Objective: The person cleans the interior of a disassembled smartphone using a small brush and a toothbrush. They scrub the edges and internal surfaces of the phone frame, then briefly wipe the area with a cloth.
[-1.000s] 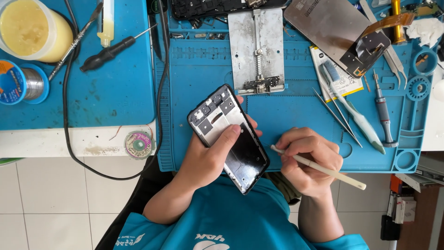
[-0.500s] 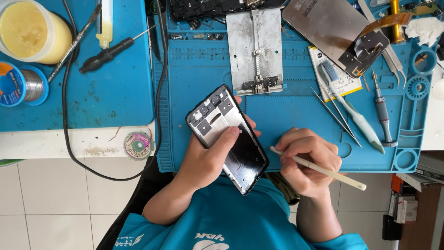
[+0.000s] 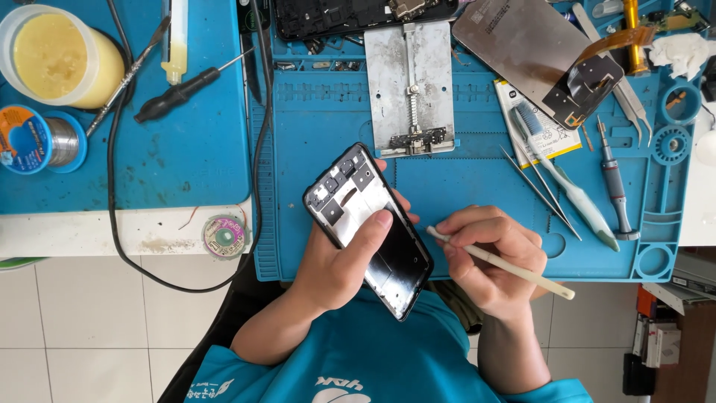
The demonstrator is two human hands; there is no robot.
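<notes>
Little has moved since the earlier frames: the left hand (image 3: 339, 265) still cradles the opened phone frame (image 3: 369, 227) at the same tilt, thumb laid across its middle, and the right hand (image 3: 488, 257) keeps the cream spudger (image 3: 500, 263) pinched, its tip just beside the frame's right edge but not clearly touching

The tabletop carries a blue work mat (image 3: 462, 186), where the detached screen panel (image 3: 522, 41) lies face down with its flex cable, a metal holding jig (image 3: 410, 89) stands above the hands, and tweezers (image 3: 541, 190) and a small screwdriver (image 3: 615, 186) lie to the right

Judging by this, disassembly is well along: the frame looks stripped and the screen is off, while some small parts near the frame's top seem left in place
</notes>
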